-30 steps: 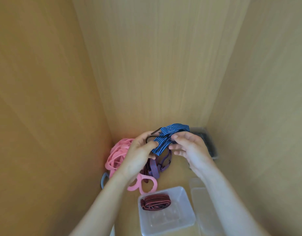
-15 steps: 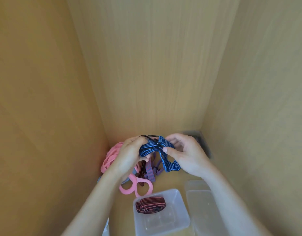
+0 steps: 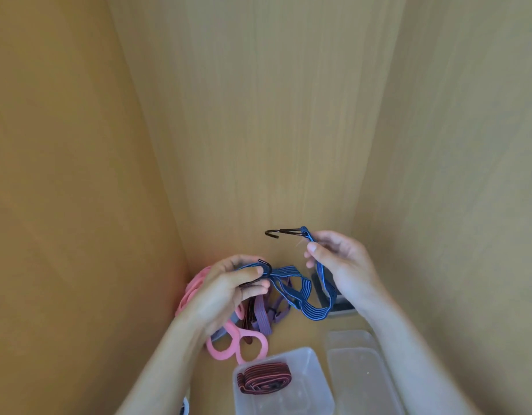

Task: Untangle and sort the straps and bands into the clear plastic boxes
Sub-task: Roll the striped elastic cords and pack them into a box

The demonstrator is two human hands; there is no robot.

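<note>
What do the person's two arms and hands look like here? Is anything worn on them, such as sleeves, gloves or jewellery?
Both are bare. The left hand and right hand wear no gloves, and no ring shows on the visible fingers. The left forearm and right forearm carry no sleeve, watch or bracelet as far as the frame reaches.

The blue strap (image 3: 291, 280) you hold is ribbed, woven elastic cloth ending in a thin, dark metal hook (image 3: 281, 232). Under it lie smooth, matt, rubbery-looking pink bands (image 3: 237, 345) and a woven purple strap (image 3: 261, 316). Your box (image 3: 318, 381) is smooth, clear plastic, and the red strap (image 3: 264, 381) inside is ribbed cloth. The walls (image 3: 258, 115) show matt wood grain.
</note>
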